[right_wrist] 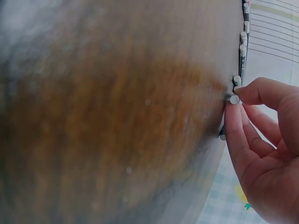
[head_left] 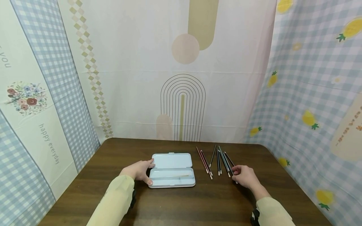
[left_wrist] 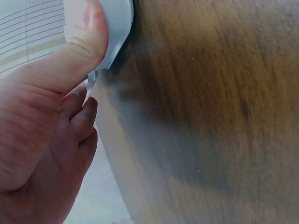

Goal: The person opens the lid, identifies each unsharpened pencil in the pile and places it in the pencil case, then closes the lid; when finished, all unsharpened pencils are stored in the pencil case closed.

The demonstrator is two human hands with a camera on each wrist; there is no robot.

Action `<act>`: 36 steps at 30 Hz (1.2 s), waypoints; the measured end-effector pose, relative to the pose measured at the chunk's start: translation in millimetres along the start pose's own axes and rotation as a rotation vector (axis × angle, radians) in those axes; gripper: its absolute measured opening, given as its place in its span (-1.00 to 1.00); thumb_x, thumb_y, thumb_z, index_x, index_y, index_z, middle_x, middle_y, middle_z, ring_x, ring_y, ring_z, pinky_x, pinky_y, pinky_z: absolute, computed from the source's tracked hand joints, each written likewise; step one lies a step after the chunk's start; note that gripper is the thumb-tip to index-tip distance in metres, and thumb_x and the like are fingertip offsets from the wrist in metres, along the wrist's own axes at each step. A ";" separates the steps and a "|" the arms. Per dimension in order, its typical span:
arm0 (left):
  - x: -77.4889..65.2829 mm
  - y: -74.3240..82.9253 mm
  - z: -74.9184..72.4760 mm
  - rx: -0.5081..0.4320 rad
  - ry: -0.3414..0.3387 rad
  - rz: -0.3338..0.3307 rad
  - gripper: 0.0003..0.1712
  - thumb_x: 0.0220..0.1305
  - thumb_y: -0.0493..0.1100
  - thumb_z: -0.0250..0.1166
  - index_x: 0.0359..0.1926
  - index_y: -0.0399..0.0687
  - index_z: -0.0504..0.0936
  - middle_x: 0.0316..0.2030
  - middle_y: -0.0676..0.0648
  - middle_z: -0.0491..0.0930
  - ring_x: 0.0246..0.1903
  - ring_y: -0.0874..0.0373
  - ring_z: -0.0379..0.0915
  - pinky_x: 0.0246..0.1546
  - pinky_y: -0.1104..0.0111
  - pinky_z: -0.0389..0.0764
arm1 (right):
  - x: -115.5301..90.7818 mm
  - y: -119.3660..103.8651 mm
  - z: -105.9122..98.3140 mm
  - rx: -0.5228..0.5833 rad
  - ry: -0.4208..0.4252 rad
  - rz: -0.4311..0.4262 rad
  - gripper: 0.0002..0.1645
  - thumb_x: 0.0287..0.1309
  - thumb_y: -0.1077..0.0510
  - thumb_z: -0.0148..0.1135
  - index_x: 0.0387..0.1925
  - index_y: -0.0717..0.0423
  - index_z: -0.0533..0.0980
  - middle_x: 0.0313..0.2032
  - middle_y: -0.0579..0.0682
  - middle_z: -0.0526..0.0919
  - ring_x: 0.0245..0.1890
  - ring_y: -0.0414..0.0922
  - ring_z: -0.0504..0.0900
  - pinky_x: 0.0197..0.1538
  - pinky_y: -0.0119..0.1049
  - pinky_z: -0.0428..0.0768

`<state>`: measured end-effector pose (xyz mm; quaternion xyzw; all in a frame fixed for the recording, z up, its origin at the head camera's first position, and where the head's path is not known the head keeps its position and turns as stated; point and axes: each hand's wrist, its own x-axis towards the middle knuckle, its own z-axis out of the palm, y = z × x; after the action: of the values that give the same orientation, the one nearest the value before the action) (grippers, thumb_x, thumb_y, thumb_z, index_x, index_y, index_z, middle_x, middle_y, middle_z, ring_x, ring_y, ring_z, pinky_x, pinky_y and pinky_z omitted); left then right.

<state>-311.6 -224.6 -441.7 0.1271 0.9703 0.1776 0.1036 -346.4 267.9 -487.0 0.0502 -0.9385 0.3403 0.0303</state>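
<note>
A white pencil case (head_left: 172, 187) lies opened flat on the table, its lid (head_left: 172, 160) on the far side. Its tray has low dividers, and a thin pale stick (head_left: 182, 175) lies along it. My left hand (head_left: 139, 171) grips the case's left end, thumb on the near part and fingers by the lid. In the left wrist view the thumb (left_wrist: 88, 39) presses on the white rim. My right hand (head_left: 246, 176) pinches a pencil (right_wrist: 234, 99) near its blunt end, between thumb and index finger, at the right side of several loose pencils (head_left: 219, 161).
The brown wooden table (head_left: 181, 207) runs back to a patterned cloth (head_left: 135, 94). Checked cloths hang at the left and right. Reddish pencils (head_left: 204, 160) lie close to the case's right side, dark ones farther right, eraser ends towards me.
</note>
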 end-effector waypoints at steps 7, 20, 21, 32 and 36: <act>-0.1 0.9 0.2 -0.002 -0.001 -0.005 0.03 0.00 -0.04 0.71 0.51 -0.16 0.51 0.61 -0.21 0.25 0.53 -0.28 0.23 0.46 -0.15 0.33 | 0.2 -0.3 -0.5 0.013 0.007 -0.007 -0.56 0.05 0.35 0.43 0.03 0.34 0.69 -0.27 0.00 0.72 -0.29 -0.07 0.64 -0.27 -0.21 0.65; 0.8 -0.1 0.6 -0.001 -0.004 -0.006 0.04 0.01 -0.03 0.70 0.51 -0.16 0.51 0.61 -0.21 0.25 0.53 -0.28 0.22 0.46 -0.15 0.32 | 3.0 -5.8 1.5 0.039 0.020 -0.004 -0.53 0.12 0.31 0.47 0.10 0.35 0.66 -0.21 0.07 0.71 -0.36 -0.08 0.62 -0.35 -0.24 0.64; 0.8 -0.2 0.6 0.000 -0.003 -0.007 0.03 0.01 -0.03 0.70 0.51 -0.16 0.51 0.61 -0.21 0.25 0.53 -0.28 0.22 0.46 -0.15 0.32 | 3.2 -6.0 1.8 0.038 0.020 -0.003 -0.52 0.12 0.30 0.47 0.10 0.34 0.66 -0.21 0.07 0.71 -0.36 -0.07 0.62 -0.34 -0.24 0.63; 1.0 2.7 -0.3 0.004 -0.002 -0.006 0.03 0.01 -0.03 0.70 0.50 -0.16 0.52 0.61 -0.21 0.25 0.53 -0.28 0.22 0.47 -0.13 0.32 | 1.3 -14.5 1.6 -0.028 0.043 -0.035 -0.59 0.11 0.26 0.51 0.03 0.27 0.69 -0.21 0.01 0.70 -0.22 -0.03 0.60 -0.12 -0.10 0.59; 0.1 3.8 -0.1 -0.001 -0.010 -0.008 0.04 0.01 -0.03 0.70 0.51 -0.16 0.51 0.61 -0.21 0.24 0.54 -0.27 0.22 0.48 -0.13 0.31 | 2.1 -17.3 4.0 -0.023 0.044 -0.068 -0.63 0.12 0.28 0.48 0.00 0.24 0.69 -0.22 -0.01 0.68 -0.21 -0.05 0.58 -0.11 -0.11 0.57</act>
<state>-311.0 -221.2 -440.2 0.1241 0.9702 0.1770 0.1092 -346.6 251.9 -478.9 0.0744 -0.9393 0.3290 0.0631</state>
